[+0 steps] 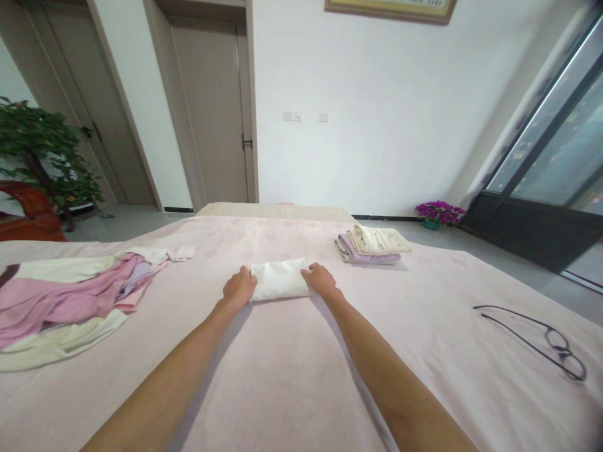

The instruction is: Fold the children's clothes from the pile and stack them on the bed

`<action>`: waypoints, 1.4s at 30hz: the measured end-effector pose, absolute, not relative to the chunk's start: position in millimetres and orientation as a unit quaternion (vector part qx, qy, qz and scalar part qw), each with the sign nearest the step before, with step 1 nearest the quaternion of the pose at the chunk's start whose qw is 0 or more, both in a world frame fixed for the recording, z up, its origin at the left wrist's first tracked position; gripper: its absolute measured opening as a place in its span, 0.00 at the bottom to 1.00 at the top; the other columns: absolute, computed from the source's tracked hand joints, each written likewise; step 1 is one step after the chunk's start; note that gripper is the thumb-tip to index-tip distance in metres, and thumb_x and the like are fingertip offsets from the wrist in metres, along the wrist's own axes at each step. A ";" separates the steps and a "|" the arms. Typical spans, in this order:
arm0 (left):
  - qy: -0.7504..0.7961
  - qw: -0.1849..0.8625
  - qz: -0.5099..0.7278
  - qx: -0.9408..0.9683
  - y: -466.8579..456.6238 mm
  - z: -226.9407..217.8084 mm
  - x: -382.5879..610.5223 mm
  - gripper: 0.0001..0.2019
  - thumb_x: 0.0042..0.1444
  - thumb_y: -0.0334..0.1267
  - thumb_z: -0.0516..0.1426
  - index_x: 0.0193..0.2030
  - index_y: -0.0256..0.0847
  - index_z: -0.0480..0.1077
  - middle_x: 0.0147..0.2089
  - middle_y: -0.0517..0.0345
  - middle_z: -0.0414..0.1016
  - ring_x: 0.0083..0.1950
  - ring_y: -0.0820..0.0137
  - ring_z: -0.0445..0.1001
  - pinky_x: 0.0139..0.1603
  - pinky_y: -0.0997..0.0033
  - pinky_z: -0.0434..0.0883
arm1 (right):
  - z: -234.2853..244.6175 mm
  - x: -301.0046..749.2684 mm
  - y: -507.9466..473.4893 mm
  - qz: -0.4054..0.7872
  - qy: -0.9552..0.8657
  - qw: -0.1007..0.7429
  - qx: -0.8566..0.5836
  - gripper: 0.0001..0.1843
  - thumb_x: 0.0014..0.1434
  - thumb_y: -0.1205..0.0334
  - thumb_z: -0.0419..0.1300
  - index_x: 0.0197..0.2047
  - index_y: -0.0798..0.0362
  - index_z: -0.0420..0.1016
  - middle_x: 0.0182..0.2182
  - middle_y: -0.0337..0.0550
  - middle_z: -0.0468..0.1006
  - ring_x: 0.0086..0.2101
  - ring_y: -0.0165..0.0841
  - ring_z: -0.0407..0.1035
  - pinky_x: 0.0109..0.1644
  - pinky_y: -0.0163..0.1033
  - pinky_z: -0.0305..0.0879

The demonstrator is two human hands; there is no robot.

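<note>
A white folded cloth (279, 280), likely a garment, lies in a neat rectangle in the middle of the pink bedspread (277, 376). My left hand (240, 285) grips its left end, with the thumb on top. At its right end my right hand (321, 280) is closed on the edge in the same way. The fingers under the cloth are hidden. Behind and to the right sits a stack of folded clothes (372, 245), cream on top with lilac below. To the left spreads a loose heap of pink and cream clothes (80, 292).
A pair of eyeglasses (558, 347) lies at the right with its arms unfolded. Beyond the bed's far edge are a pot of purple flowers (440, 213), a closed door (210, 107) and a white wall. A leafy plant (44, 144) stands at the left.
</note>
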State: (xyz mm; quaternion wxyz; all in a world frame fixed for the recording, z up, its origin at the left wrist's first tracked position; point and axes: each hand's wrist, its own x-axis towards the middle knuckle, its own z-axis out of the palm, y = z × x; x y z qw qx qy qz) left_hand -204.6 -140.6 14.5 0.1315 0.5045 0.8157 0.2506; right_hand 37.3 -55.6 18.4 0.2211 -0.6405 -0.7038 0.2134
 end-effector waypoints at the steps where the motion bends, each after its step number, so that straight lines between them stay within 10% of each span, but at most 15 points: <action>1: 0.814 0.136 0.258 0.502 -139.2 14.8 -205.8 0.17 0.55 0.45 0.53 0.47 0.38 0.70 0.50 0.36 0.76 0.50 0.52 0.76 0.41 0.65 0.66 | 19.8 38.6 -52.2 0.223 -0.708 0.218 -0.633 0.16 0.54 0.49 0.60 0.39 0.53 0.77 0.40 0.52 0.79 0.42 0.42 0.73 0.41 0.40 0.64; 8: 0.749 0.242 0.336 0.518 -140.2 19.8 -213.7 0.14 0.45 0.46 0.60 0.34 0.36 0.73 0.31 0.50 0.78 0.34 0.61 0.76 0.30 0.70 0.64 | 31.2 48.4 -47.7 0.333 -0.730 0.222 -0.553 0.08 0.48 0.61 0.62 0.23 0.55 0.73 0.15 0.37 0.67 0.20 0.29 0.63 0.23 0.32 0.53; 14: 0.661 0.277 0.427 0.552 -156.6 42.0 -217.6 0.16 0.49 0.46 0.57 0.40 0.37 0.71 0.31 0.59 0.73 0.29 0.72 0.69 0.29 0.74 0.64 | 57.6 65.3 -63.1 0.358 -0.759 0.286 -0.462 0.16 0.46 0.66 0.61 0.40 0.56 0.76 0.26 0.36 0.72 0.24 0.26 0.62 0.26 0.30 0.55; 18: 0.611 0.119 0.473 0.623 -174.0 45.7 -219.6 0.10 0.49 0.38 0.58 0.39 0.41 0.69 0.38 0.59 0.71 0.36 0.71 0.69 0.37 0.74 0.66 | 66.0 83.6 -82.8 0.176 -0.828 0.396 -0.356 0.15 0.48 0.70 0.59 0.42 0.53 0.75 0.37 0.42 0.71 0.33 0.30 0.65 0.36 0.34 0.63; 22: 0.549 0.039 0.378 0.744 -202.3 24.8 -216.6 0.03 0.52 0.31 0.55 0.34 0.43 0.68 0.38 0.58 0.69 0.39 0.69 0.69 0.41 0.73 0.67 | 43.1 102.5 -112.1 0.078 -0.891 0.328 -0.303 0.22 0.49 0.77 0.53 0.45 0.50 0.72 0.42 0.44 0.69 0.38 0.33 0.66 0.40 0.35 0.63; 30: 0.596 0.116 0.352 0.712 -224.8 7.4 -212.0 0.11 0.53 0.29 0.49 0.39 0.43 0.70 0.42 0.57 0.74 0.42 0.67 0.74 0.45 0.69 0.69 | 11.8 121.8 -127.5 0.152 -0.871 0.339 -0.323 0.21 0.49 0.77 0.50 0.44 0.51 0.70 0.39 0.42 0.71 0.36 0.31 0.69 0.42 0.35 0.65; 42: 0.721 0.238 0.378 0.529 -207.1 18.7 -204.0 0.24 0.52 0.50 0.57 0.54 0.41 0.69 0.32 0.60 0.77 0.25 0.70 0.73 0.25 0.74 0.64 | 28.8 100.4 -122.9 0.283 -0.730 0.311 -0.538 0.18 0.56 0.52 0.60 0.48 0.51 0.73 0.27 0.38 0.76 0.27 0.31 0.69 0.32 0.34 0.61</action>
